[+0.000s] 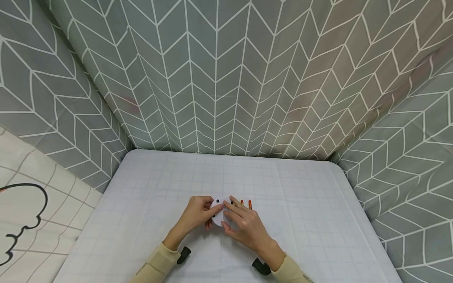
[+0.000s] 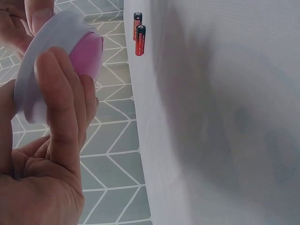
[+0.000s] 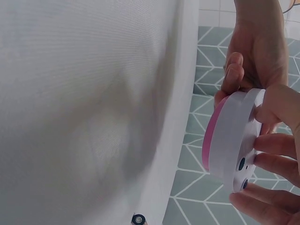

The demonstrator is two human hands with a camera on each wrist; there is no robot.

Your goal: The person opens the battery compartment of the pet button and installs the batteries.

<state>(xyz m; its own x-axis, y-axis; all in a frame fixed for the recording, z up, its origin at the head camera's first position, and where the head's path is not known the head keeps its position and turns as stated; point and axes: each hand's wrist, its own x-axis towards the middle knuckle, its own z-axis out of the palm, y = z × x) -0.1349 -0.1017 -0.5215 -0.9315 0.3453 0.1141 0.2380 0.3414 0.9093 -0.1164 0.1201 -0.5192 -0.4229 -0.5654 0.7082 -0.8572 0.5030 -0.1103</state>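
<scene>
A round white plastic device (image 1: 218, 221) with a pink underside (image 2: 89, 54) is held between both hands above the table. Dark round spots and tiny holes mark its upper face (image 3: 240, 174). My left hand (image 1: 197, 212) grips its left side, thumb on the upper face and fingers underneath. The right hand (image 1: 245, 226) spans the other side, with its thumb at the near rim and its fingertips (image 3: 262, 145) on the upper face. Two red-and-black batteries (image 2: 140, 41) stand upright on the table just beyond the right fingers.
A white cloth with a faint grid covers the table (image 1: 304, 204). Grey curtains (image 1: 226, 78) with white chevron lines hang behind and along the sides. At each wrist there is a black piece (image 1: 261, 267) beside the beige sleeve (image 1: 157, 263).
</scene>
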